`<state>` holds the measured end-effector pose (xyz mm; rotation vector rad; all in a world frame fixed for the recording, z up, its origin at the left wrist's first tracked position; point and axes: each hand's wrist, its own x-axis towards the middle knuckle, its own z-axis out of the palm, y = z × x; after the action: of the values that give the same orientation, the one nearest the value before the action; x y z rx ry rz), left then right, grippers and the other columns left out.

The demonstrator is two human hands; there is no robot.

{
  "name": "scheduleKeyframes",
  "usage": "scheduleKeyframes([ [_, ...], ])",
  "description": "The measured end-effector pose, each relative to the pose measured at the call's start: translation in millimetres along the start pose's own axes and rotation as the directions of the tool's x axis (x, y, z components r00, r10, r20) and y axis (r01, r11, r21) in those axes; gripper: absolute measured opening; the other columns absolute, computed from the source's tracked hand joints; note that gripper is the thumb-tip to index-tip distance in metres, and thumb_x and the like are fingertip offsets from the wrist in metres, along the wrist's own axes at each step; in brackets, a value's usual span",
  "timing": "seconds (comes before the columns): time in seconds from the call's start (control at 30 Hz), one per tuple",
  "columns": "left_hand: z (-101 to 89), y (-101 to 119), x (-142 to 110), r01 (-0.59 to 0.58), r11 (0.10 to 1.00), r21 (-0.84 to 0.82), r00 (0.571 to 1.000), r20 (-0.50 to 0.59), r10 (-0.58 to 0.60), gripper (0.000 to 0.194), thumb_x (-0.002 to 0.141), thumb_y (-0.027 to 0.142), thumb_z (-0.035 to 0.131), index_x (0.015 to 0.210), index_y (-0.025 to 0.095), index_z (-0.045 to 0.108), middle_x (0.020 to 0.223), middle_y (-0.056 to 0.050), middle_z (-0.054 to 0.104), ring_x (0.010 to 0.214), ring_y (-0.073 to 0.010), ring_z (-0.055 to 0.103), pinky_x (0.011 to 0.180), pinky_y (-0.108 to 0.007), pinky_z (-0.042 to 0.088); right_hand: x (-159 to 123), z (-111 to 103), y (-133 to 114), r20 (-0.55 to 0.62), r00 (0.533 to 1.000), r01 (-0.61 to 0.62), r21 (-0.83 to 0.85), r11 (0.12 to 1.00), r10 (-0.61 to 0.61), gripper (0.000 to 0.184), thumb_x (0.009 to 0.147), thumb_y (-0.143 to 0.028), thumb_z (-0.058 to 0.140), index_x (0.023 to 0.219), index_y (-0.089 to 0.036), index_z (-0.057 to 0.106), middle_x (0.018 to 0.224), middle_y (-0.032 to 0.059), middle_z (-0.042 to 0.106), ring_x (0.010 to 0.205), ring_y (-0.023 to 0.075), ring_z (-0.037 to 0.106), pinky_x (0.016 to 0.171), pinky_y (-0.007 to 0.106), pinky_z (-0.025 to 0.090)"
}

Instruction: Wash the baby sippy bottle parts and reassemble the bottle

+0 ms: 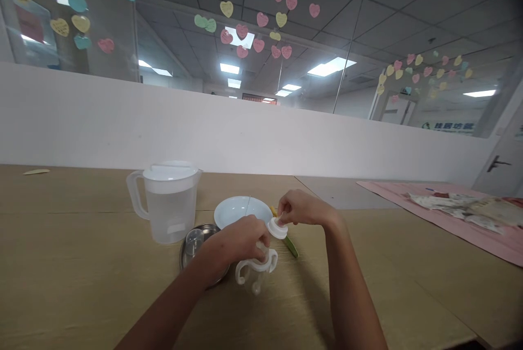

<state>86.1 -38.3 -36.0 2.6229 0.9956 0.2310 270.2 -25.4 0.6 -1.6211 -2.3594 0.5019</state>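
My left hand [249,235] is closed around the upper part of a clear baby bottle [256,275], which has white curved handles on both sides. To its right and slightly higher, my right hand [301,209] pinches the top of a white bottle collar [278,228], probably by the teat, which the fingers mostly hide. The collar is held apart from the bottle. Under my left forearm a round steel dish [183,263] shows in part, with a clear dome-shaped cap [193,241] in it.
A translucent lidded pitcher [171,211] holding clear liquid stands at the left. Behind my hands sits a pale blue bowl [232,208]; a green-handled tool [291,247] lies beside it. A pink mat [392,203] with cloths covers the right. A low white wall [245,137] borders the table.
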Motion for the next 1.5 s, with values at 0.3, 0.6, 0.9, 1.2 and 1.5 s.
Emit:
scheduleKeyframes([
  [0.3, -0.1, -10, 3, 0.076, 0.997, -0.019, 0.994, -0.078, -0.078, 0.02, 0.059, 0.024, 0.057, 0.078, 0.019, 0.063, 0.071, 0.001, 0.058, 0.063, -0.0123, 0.05, 0.051, -0.021, 0.029, 0, 2, -6, 0.025, 1.0, -0.014, -0.037, 0.999, 0.015, 0.013, 0.06, -0.024, 0.062, 0.069, -0.014, 0.061, 0.061, 0.0009, 0.06, 0.049, 0.0079, 0.05, 0.042, 0.019, 0.034],
  [0.6, -8.1, -20, 3, 0.045, 0.99, -0.134, 0.982, -0.173, -0.068, 0.049, 0.055, 0.029, 0.065, 0.101, 0.02, 0.047, 0.098, -0.003, 0.056, 0.078, -0.0173, 0.056, 0.061, -0.023, 0.039, 21, 21, -19, 0.016, 0.989, 0.148, -0.14, 0.979, -0.147, 0.011, 0.06, -0.025, 0.064, 0.066, -0.016, 0.062, 0.064, -0.0008, 0.059, 0.056, 0.0088, 0.049, 0.047, 0.019, 0.031],
  [0.9, -12.3, -22, -1, 0.074, 0.993, -0.087, 0.987, -0.134, -0.085, 0.061, 0.058, 0.034, 0.063, 0.114, 0.023, 0.041, 0.1, -0.003, 0.058, 0.083, -0.019, 0.057, 0.064, -0.024, 0.041, 30, 29, -20, 0.031, 0.987, 0.159, -0.214, 0.964, -0.156, 0.015, 0.061, -0.02, 0.063, 0.075, -0.016, 0.063, 0.067, -0.0004, 0.059, 0.058, 0.0088, 0.048, 0.049, 0.018, 0.031],
  [1.2, -0.6, -31, 3, 0.157, 0.987, -0.035, 0.987, 0.021, -0.157, 0.059, 0.049, 0.038, 0.069, 0.103, 0.023, 0.051, 0.092, -0.001, 0.063, 0.08, -0.02, 0.059, 0.061, -0.023, 0.041, 29, 32, -29, 0.029, 0.989, 0.144, -0.252, 0.957, -0.142, 0.01, 0.064, -0.023, 0.061, 0.071, -0.016, 0.064, 0.066, -0.0007, 0.058, 0.056, 0.0071, 0.045, 0.048, 0.018, 0.029],
  [1.5, 4.0, -63, 12, 0.083, 0.994, -0.065, 0.994, 0.079, -0.078, 0.044, 0.05, 0.035, 0.069, 0.088, 0.017, 0.057, 0.09, 0.001, 0.063, 0.079, -0.0162, 0.057, 0.062, -0.02, 0.041, 31, 43, -47, 0.019, 0.978, 0.204, -0.267, 0.942, -0.207, 0.019, 0.065, -0.013, 0.05, 0.074, -0.014, 0.067, 0.068, 0.0025, 0.063, 0.057, 0.0084, 0.047, 0.048, 0.018, 0.029],
])
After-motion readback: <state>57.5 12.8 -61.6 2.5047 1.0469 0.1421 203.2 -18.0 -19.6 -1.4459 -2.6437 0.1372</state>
